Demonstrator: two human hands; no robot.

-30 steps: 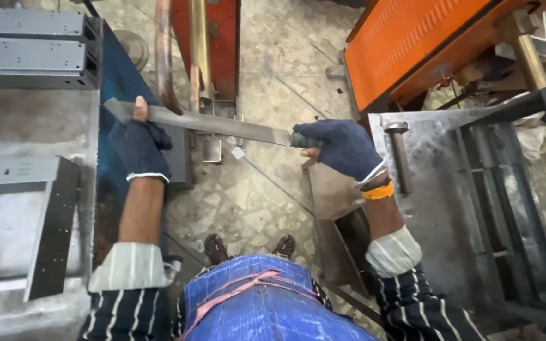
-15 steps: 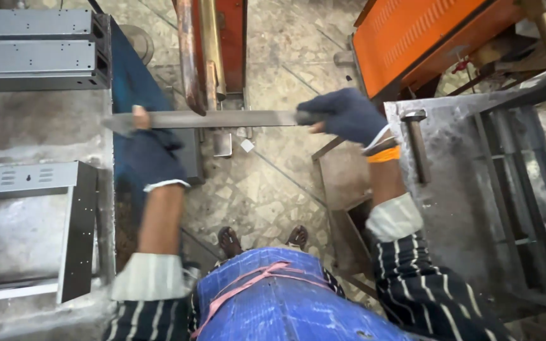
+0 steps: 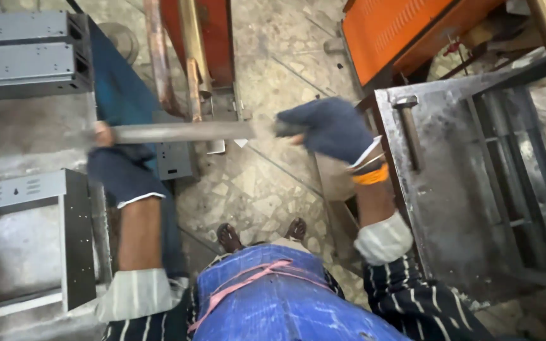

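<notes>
Gloved hands carry a long grey metal strip (image 3: 178, 132) level over the tiled floor (image 3: 254, 189). Left hand (image 3: 118, 170) clasps one end, right hand (image 3: 330, 126) grips the other, keeping it balanced between steel cabinets (image 3: 20, 53) and the metal frame (image 3: 450, 183).

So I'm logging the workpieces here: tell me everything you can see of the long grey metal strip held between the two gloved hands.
The long grey metal strip is a narrow, flat, dull bar, blurred. It lies roughly level across the view, above the speckled stone floor. The left hand, in a dark blue glove, grips its left end; the right hand, gloved alike, holds its right end. Nothing else visibly touches it.
</notes>
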